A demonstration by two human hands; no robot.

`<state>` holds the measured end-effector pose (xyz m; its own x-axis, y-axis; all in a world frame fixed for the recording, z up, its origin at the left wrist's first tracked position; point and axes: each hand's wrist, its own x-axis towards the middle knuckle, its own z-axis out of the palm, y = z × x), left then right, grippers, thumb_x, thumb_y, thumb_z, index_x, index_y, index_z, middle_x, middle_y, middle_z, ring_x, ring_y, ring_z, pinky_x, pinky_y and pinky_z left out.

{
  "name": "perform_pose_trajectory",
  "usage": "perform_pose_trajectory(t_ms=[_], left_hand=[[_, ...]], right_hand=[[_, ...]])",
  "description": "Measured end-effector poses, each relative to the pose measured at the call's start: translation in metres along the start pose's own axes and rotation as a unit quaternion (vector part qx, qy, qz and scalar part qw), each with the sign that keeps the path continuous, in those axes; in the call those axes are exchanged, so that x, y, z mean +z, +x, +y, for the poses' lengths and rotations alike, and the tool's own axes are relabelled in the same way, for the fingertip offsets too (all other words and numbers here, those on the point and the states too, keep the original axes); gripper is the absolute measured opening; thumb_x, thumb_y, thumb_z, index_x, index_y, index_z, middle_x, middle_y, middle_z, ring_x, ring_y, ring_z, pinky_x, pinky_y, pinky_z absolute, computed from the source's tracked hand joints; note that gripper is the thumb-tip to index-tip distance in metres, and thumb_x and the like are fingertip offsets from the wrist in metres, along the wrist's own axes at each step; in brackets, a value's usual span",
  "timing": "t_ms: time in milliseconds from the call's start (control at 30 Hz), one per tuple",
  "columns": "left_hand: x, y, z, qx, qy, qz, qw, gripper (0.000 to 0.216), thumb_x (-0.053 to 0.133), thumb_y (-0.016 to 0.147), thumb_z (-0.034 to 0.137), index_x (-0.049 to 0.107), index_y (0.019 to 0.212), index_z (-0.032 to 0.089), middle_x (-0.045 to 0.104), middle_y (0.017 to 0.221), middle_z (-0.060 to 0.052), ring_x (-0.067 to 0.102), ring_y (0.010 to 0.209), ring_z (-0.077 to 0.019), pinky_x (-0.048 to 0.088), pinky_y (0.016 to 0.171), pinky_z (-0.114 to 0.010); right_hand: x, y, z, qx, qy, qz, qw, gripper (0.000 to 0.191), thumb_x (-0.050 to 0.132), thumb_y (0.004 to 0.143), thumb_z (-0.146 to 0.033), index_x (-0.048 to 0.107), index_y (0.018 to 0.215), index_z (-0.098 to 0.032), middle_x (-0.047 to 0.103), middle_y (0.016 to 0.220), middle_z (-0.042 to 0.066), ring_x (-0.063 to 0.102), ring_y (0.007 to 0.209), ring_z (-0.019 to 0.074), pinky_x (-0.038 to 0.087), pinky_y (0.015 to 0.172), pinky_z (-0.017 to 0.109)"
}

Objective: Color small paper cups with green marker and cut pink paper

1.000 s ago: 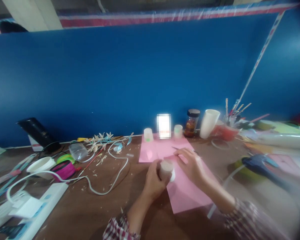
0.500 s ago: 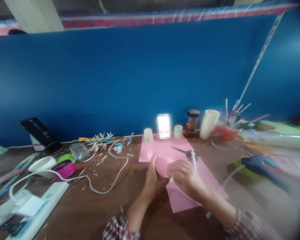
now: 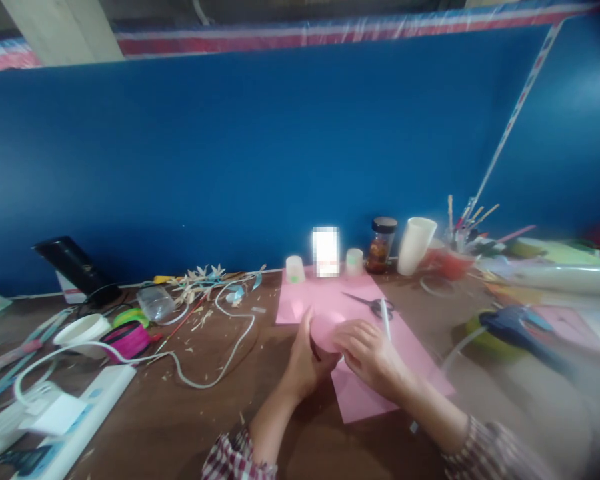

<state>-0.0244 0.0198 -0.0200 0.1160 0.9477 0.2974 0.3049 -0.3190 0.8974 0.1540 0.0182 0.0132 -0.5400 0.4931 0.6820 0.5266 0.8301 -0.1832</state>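
Observation:
Between my hands is a rounded pink paper piece (image 3: 325, 331), its far side facing up and its underside hidden. My left hand (image 3: 303, 360) wraps round its left side, the thumb along the edge. On the right edge, my right hand (image 3: 373, 353) presses with bent fingers and thumb. Beneath and beyond lies pink paper (image 3: 367, 400) on the brown table. Dark-handled scissors (image 3: 375, 305) rest on that paper, with a slim white stick (image 3: 385, 320) across their handles. Two small whitish cups (image 3: 295, 269) stand at its back, either side of a blurred-out bright panel (image 3: 326, 252).
Behind to the right are a lidded jar (image 3: 381, 247), a tall white cup (image 3: 417, 245) and a red brush pot (image 3: 453, 263). A blue glue gun (image 3: 523, 330) lies at right. Leftward are a white cable (image 3: 253, 327), a power strip (image 3: 97, 410) and a magenta tape roll (image 3: 130, 341).
My right fingers have settled lower and flatter against the pink piece's right edge. My left hand keeps its hold. The whole view has shifted slightly.

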Motion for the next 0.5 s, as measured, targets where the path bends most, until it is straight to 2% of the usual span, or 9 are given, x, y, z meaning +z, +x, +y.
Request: perform_pose_trajectory(t_ms=[167, 367, 500], left_hand=[[-0.001, -0.001, -0.001, 0.014, -0.014, -0.017, 1.000, 0.094, 0.072, 0.067, 0.029, 0.020, 0.143, 0.016, 0.043, 0.139, -0.016, 0.038, 0.130, -0.0324, 0.033, 0.107, -0.046], [0.001, -0.002, -0.001, 0.012, 0.017, -0.001, 1.000, 0.094, 0.071, 0.069, 0.033, 0.017, 0.145, 0.017, 0.031, 0.147, -0.018, 0.028, 0.136, -0.0317, 0.025, 0.111, -0.047], [-0.012, -0.003, 0.003, 0.000, 0.010, -0.050, 0.999, 0.103, 0.076, 0.065, 0.034, 0.014, 0.146, 0.020, 0.024, 0.151, -0.016, 0.020, 0.140, -0.0324, 0.021, 0.113, -0.047]], right_hand=[[-0.001, 0.002, 0.001, -0.025, -0.009, 0.006, 1.000, 0.036, 0.050, 0.078, -0.002, 0.061, 0.108, -0.019, 0.068, 0.104, 0.008, 0.060, 0.102, 0.0219, 0.048, 0.091, 0.042], [-0.001, -0.002, 0.000, 0.005, -0.030, 0.013, 0.999, 0.046, 0.050, 0.078, -0.004, 0.053, 0.121, -0.019, 0.064, 0.112, 0.010, 0.056, 0.110, 0.0242, 0.047, 0.093, 0.045], [-0.007, -0.006, -0.002, 0.037, -0.011, 0.009, 0.999, 0.052, 0.054, 0.077, -0.011, 0.045, 0.127, -0.019, 0.056, 0.121, 0.014, 0.051, 0.116, 0.0276, 0.046, 0.093, 0.048]])
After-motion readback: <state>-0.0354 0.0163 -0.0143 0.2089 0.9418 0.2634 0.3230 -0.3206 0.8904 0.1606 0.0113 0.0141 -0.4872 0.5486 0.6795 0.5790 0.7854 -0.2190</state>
